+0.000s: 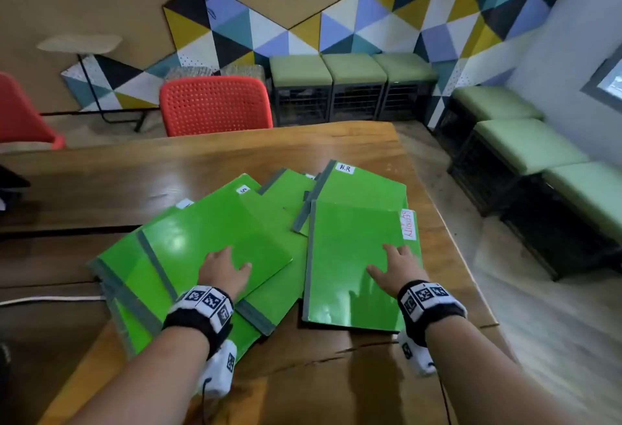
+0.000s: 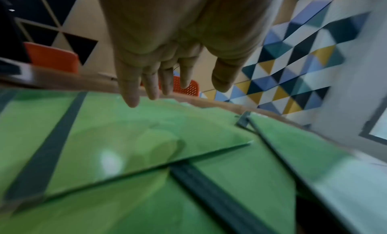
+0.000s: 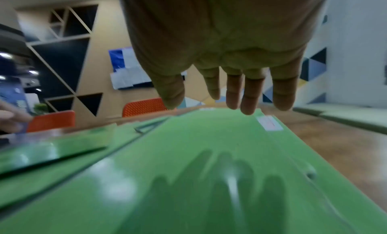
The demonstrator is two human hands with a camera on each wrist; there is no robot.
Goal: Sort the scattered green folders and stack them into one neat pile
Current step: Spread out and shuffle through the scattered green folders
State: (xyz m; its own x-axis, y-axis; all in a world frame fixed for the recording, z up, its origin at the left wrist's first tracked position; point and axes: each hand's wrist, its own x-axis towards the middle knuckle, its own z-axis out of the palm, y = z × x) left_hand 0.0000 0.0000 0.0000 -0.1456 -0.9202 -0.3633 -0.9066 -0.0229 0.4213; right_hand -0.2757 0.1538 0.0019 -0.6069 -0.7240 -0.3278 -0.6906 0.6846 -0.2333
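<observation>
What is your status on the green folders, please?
Both hands open: left hand, right hand, each over a folder. Green folders scattered, overlapping, unstacked on table. Nothing in the way.

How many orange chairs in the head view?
2. The centre chair stands behind the far edge of the table; the left chair is partly cut off by the frame edge. More may sit out of frame.
</observation>
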